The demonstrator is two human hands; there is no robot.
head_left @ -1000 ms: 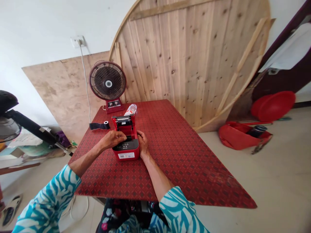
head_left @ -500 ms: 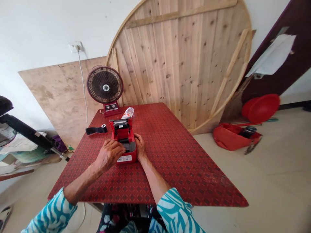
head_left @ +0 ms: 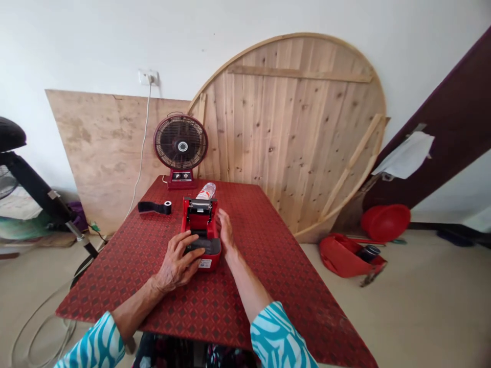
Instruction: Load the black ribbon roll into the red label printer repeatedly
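A red and black label printer (head_left: 215,258) sits on the table with its lid (head_left: 200,207) raised. My left hand (head_left: 178,260) rests over the front left of the printer, fingers spread across its dark front cover. My right hand (head_left: 226,230) is upright along the printer's right side, fingers stretched out near the raised lid; whether they touch it I cannot tell. Left of the printer lies a small roll with a black strip (head_left: 155,207). A clear plastic bottle (head_left: 206,191) lies behind the lid.
A red table fan (head_left: 181,148) stands at the back of the red patterned table (head_left: 264,286). A large round wooden board (head_left: 291,133) leans on the wall. On the floor to the right are a red bag (head_left: 337,253) and a red basin (head_left: 385,223).
My left hand's fingers have spread out over the printer's front cover. My right hand has moved up beside the raised lid with its fingers straighter. The head view has tilted and shifted.
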